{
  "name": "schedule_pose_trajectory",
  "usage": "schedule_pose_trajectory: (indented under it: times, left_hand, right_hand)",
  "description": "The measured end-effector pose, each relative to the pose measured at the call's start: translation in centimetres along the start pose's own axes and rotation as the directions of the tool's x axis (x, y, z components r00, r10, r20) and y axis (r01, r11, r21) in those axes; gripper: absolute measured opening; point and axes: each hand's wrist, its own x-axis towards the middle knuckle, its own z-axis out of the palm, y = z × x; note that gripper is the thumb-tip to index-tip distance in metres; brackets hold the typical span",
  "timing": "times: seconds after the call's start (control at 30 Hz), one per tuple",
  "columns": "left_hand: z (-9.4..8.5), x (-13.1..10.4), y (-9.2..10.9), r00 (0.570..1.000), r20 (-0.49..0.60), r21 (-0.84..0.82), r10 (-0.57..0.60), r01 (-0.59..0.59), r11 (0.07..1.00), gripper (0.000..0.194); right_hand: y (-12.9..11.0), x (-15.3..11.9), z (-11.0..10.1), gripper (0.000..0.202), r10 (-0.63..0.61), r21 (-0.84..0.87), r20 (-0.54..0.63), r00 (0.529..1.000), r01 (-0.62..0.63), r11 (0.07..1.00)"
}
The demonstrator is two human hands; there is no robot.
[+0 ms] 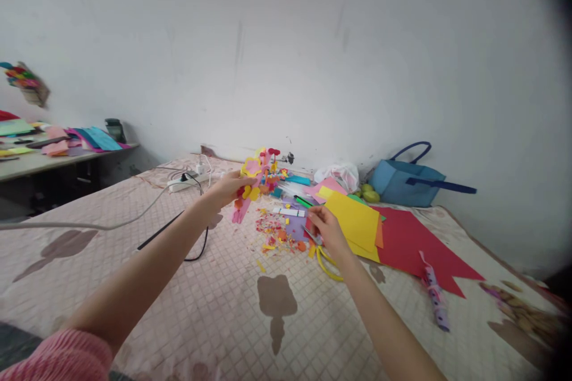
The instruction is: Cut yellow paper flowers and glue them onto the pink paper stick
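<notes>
My left hand [232,186] is closed around a pink paper craft [251,166] with yellow flower shapes and small red pieces, held up above the tabletop. My right hand [325,223], fingers pinched, is at the right end of a narrow white strip [288,212] with bluish marks and seems to grip it. Just below that hand lie scissors with yellow handles [328,268], their blades partly hidden. Under the strip is a purple sheet [295,227]. Many tiny paper scraps [272,229] in red, orange and yellow are scattered between my hands. A green pen-like item [304,202] lies behind the strip.
Yellow sheets [353,220] and a large red sheet [409,244] spread to the right, with a purple paper roll [434,297] in front. A blue bag [404,181] stands by the wall. At left are a power strip [190,181] with cables and a second table [67,161].
</notes>
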Motion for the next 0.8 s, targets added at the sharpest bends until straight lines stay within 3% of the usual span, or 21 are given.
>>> schedule_pose_trajectory:
  times: [0.17, 0.33, 0.5, 0.8]
  left_hand:
    - [0.5, -0.2, 0.1, 0.999, 0.032, 0.002, -0.005, 0.005, 1.0, 0.02]
    - [0.7, -0.3, 0.2, 0.999, 0.045, -0.012, -0.003, 0.004, 1.0, 0.019]
    - [1.2, -0.6, 0.5, 0.999, 0.039, -0.029, -0.013, 0.014, 0.999, 0.017]
    - [1.2, -0.6, 0.4, 1.0, 0.015, -0.047, -0.017, 0.018, 0.999, 0.019]
  right_hand:
    - [-0.7, 3.4, 5.5, 0.039, 0.004, 0.101, 0.03, 1.0, -0.007, 0.995]
    - [-0.3, 4.7, 8.5, 0.038, 0.054, 0.141, 0.116, 0.992, -0.07, 0.988]
    - [0.5, 5.2, 9.0, 0.033, 0.056, 0.171, 0.109, 0.992, -0.074, 0.982]
    - [1.9, 4.3, 7.7, 0.018, 0.091, 0.147, 0.13, 0.987, -0.11, 0.983]
